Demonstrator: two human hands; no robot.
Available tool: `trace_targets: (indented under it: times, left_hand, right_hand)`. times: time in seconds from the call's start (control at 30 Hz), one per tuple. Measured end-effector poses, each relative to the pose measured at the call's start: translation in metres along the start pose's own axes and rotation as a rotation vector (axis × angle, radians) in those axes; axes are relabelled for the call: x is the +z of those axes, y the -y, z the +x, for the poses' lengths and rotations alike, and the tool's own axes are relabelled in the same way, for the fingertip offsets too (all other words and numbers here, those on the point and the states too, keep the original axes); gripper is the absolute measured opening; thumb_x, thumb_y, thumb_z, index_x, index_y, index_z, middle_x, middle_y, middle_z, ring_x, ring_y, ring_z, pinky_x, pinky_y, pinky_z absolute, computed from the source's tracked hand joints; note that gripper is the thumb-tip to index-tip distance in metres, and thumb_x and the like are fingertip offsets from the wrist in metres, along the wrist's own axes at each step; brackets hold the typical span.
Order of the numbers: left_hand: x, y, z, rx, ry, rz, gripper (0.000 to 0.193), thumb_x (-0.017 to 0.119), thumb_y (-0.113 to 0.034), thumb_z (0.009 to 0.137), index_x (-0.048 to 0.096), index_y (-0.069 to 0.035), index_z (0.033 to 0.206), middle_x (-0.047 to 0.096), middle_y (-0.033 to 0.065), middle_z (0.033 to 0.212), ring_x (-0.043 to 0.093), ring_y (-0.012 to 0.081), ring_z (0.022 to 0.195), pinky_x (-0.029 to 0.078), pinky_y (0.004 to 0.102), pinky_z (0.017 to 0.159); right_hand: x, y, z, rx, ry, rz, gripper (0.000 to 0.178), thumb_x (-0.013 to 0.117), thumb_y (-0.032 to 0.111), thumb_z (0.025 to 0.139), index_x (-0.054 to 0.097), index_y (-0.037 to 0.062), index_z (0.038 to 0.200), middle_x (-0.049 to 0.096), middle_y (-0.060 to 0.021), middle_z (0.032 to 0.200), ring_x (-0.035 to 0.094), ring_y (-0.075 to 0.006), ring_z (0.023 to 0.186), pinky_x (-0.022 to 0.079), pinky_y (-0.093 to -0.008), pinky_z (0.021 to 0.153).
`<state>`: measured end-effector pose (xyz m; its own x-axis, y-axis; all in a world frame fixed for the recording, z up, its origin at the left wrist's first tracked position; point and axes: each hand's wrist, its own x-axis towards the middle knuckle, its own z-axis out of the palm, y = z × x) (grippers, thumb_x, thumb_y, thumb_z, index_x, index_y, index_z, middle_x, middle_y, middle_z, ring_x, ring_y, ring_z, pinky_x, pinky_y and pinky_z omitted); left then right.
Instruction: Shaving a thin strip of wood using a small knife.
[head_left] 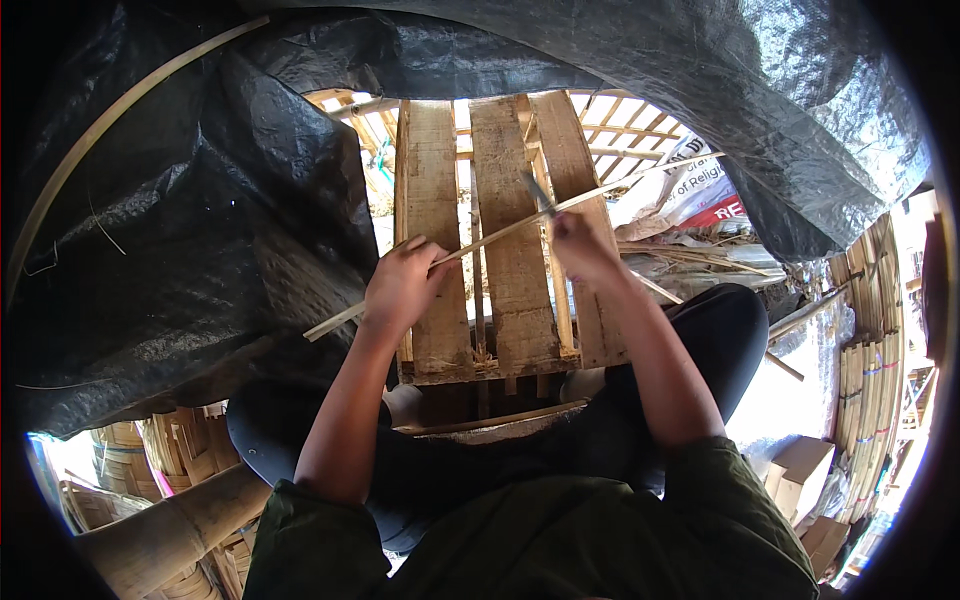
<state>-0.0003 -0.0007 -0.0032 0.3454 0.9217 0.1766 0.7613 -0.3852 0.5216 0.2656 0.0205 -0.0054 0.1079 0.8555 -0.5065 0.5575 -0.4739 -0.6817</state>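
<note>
A long, thin pale bamboo strip (500, 233) runs slantwise over a slatted wooden bench (512, 290), its near left end low and its far right end raised. My left hand (405, 283) is closed around the strip, left of the bench's middle. In my right hand (585, 246), closed on its handle, is a knife (536, 190). The blade points up and away and crosses the strip, seemingly touching it. The handle is mostly hidden in my fingers, and the right hand is slightly blurred.
Black plastic sheeting (180, 230) hangs at left and overhead. A white printed sack (680, 190) lies beyond the bench at right. Bundled bamboo slats (868, 390) stand at far right near a cardboard box (800, 475). A thick bamboo pole (170, 530) lies at lower left.
</note>
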Motion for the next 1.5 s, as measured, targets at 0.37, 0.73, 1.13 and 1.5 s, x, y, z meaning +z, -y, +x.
trace_targets:
  times: [0.37, 0.73, 1.13, 1.5]
  left_hand:
    - [0.003, -0.001, 0.001, 0.019, -0.030, -0.021, 0.020, 0.075, -0.021, 0.085, 0.068, -0.002, 0.088, 0.064, 0.0137, 0.080, 0.065, 0.0350, 0.076, 0.051, 0.0419, 0.067]
    - [0.002, -0.008, 0.008, 0.028, 0.030, 0.009, 0.017, 0.069, -0.023, 0.090, 0.067, -0.006, 0.091, 0.063, 0.0110, 0.087, 0.065, 0.0323, 0.084, 0.053, 0.0425, 0.073]
    - [0.002, -0.010, 0.007, 0.014, 0.033, -0.010, 0.015, 0.068, -0.020, 0.090, 0.068, -0.006, 0.090, 0.063, 0.0124, 0.085, 0.064, 0.0335, 0.084, 0.052, 0.0426, 0.074]
    - [-0.043, -0.016, 0.000, -0.040, 0.193, 0.030, 0.014, 0.071, -0.011, 0.086, 0.070, -0.001, 0.095, 0.065, 0.0138, 0.088, 0.066, 0.0331, 0.084, 0.052, 0.0418, 0.074]
  right_hand:
    - [0.007, -0.001, -0.014, 0.017, -0.040, 0.089, 0.036, 0.037, 0.031, 0.106, 0.056, 0.0007, 0.109, 0.042, 0.0009, 0.059, 0.044, -0.0105, 0.046, 0.042, -0.0290, 0.040]
    - [0.015, -0.020, 0.011, -0.068, -0.190, 0.124, 0.034, 0.036, 0.028, 0.106, 0.054, 0.0001, 0.108, 0.042, -0.0021, 0.061, 0.041, -0.0129, 0.043, 0.037, -0.0311, 0.037]
    - [0.012, 0.009, -0.021, -0.038, -0.084, 0.225, 0.035, 0.038, 0.023, 0.102, 0.053, -0.0075, 0.109, 0.051, -0.0044, 0.063, 0.051, -0.0145, 0.043, 0.042, -0.0311, 0.036]
    - [0.016, 0.016, -0.035, -0.110, 0.093, 0.287, 0.029, 0.035, 0.022, 0.106, 0.053, -0.0010, 0.107, 0.045, -0.0019, 0.060, 0.044, -0.0123, 0.042, 0.041, -0.0325, 0.039]
